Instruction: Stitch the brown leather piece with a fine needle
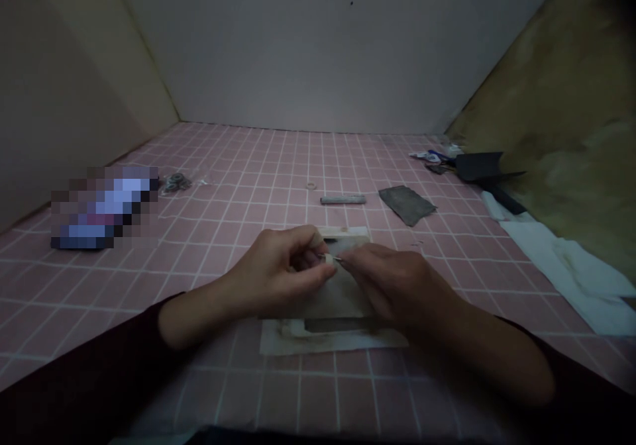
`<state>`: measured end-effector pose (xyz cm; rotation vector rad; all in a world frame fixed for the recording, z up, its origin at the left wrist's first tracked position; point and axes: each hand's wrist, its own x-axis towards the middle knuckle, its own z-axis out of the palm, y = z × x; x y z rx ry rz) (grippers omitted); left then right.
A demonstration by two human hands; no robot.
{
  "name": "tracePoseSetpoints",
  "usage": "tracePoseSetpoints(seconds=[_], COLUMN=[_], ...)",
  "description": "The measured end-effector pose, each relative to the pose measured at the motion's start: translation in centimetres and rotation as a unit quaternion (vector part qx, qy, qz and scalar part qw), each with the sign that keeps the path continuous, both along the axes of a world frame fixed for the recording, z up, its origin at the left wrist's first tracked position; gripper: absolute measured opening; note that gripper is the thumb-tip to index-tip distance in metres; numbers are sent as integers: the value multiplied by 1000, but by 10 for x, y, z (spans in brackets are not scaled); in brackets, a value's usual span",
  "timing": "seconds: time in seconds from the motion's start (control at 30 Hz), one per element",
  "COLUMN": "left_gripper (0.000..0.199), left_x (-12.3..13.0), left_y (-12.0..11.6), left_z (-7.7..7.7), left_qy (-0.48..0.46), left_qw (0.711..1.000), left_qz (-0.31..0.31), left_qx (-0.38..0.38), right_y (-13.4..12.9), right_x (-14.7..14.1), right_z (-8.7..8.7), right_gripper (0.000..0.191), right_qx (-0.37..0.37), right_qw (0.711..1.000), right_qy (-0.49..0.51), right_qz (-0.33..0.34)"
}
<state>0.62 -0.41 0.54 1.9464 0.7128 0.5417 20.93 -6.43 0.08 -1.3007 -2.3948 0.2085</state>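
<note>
My left hand (285,263) is closed, pinching a small pale piece (329,259) between thumb and fingers. From the other side my right hand (392,269) grips a thin metal rod-like tool (338,257), whose tip meets or enters the pale piece; the exact contact is too small to make out. Most of the tool is hidden in my right fingers. Directly below both hands lies a flat greyish board (338,299) on a stained white sheet (278,346).
On the pink checked tablecloth (238,213) lie a pale ring (311,185), a grey stick (342,199) and a dark sandpaper-like sheet (407,204). A blurred-out phone-like device (104,210) and grey rings (177,181) stand left. A black dustpan-like item (479,167) and white tissue (561,259) lie right.
</note>
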Motion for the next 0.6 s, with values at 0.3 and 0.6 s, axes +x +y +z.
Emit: tracePoseSetpoints(seconds=[0.3,0.6], left_gripper=[8,18], left_x=[-2,2], left_y=[-2,2], left_z=[-2,-1], left_qy=[60,-26], left_qw=[978,984], left_qz=[-9,-4], left_qx=[201,-178], right_y=[1,-2], right_x=[0,1], right_z=[8,-1], right_gripper=[21,22], right_qx=[-137,39], right_qw=[988,997], right_qy=[38,-69], right_qz=[61,-8])
